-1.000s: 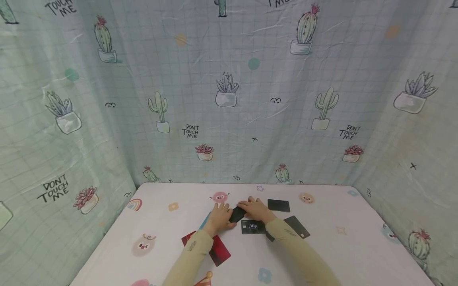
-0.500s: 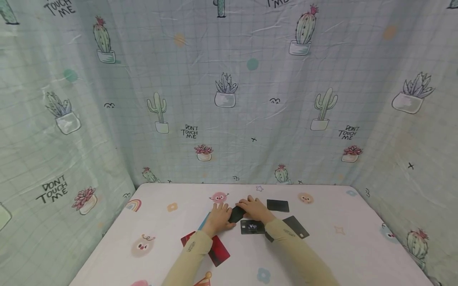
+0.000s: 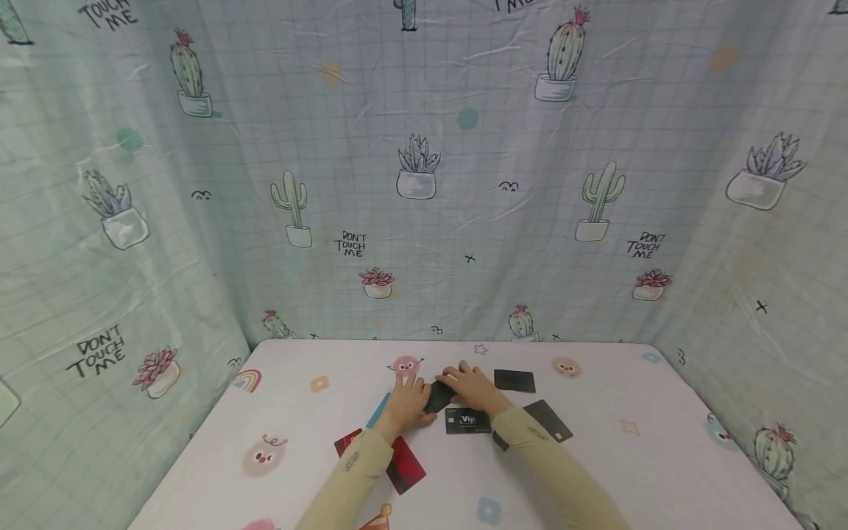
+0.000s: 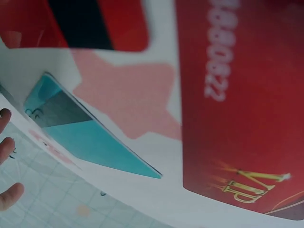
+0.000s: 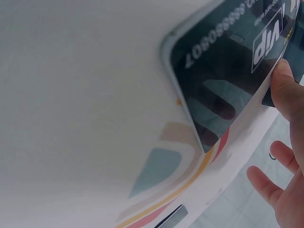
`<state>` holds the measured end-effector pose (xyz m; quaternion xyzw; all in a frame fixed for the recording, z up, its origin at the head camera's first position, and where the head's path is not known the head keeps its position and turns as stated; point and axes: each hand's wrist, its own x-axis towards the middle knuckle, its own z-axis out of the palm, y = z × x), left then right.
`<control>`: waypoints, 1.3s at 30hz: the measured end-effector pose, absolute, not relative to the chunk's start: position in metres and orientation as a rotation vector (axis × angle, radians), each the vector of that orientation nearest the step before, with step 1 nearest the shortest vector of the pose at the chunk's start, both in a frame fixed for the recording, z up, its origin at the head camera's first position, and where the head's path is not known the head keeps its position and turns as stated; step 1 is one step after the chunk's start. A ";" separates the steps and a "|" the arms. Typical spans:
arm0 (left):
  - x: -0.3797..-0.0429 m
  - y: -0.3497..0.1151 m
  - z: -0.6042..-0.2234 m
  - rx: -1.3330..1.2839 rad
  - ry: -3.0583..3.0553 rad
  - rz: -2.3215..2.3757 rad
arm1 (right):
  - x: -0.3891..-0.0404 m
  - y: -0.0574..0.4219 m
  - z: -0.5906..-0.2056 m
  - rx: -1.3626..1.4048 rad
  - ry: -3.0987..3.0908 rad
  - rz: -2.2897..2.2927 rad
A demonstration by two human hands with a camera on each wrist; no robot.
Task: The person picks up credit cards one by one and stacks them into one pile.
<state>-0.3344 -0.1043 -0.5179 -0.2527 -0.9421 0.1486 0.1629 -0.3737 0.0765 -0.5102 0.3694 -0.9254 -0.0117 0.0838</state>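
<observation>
Both hands are around one plain black card (image 3: 439,397) in the head view. My left hand (image 3: 405,403) is at the card's left edge, fingers spread and thumb by its near edge. From the other side, my right hand (image 3: 472,387) touches the card's right end. In the right wrist view my right thumb (image 5: 286,88) meets a dark card, while other fingers stand straight, apart from it. Just nearer lies a black VIP card (image 3: 467,420). The left wrist view shows only fingertips (image 4: 8,149) at its edge, so that hand's contact is hidden there.
Red cards (image 3: 405,465) lie under the left forearm, beside a blue card (image 4: 95,130). A black card (image 3: 514,380) and a dark grey card (image 3: 548,420) lie to the right. A cactus-print curtain (image 3: 424,221) encloses the white table (image 3: 278,397).
</observation>
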 end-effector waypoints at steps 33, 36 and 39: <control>-0.330 -0.105 -0.521 -0.712 -2.599 0.475 | -0.372 0.074 -0.509 1.074 -2.774 -0.119; -0.330 -0.106 -0.521 -0.708 -2.588 0.481 | -0.374 0.074 -0.509 1.066 -2.801 -0.120; -0.330 -0.106 -0.522 -0.705 -2.589 0.497 | -0.374 0.074 -0.507 1.061 -2.822 -0.117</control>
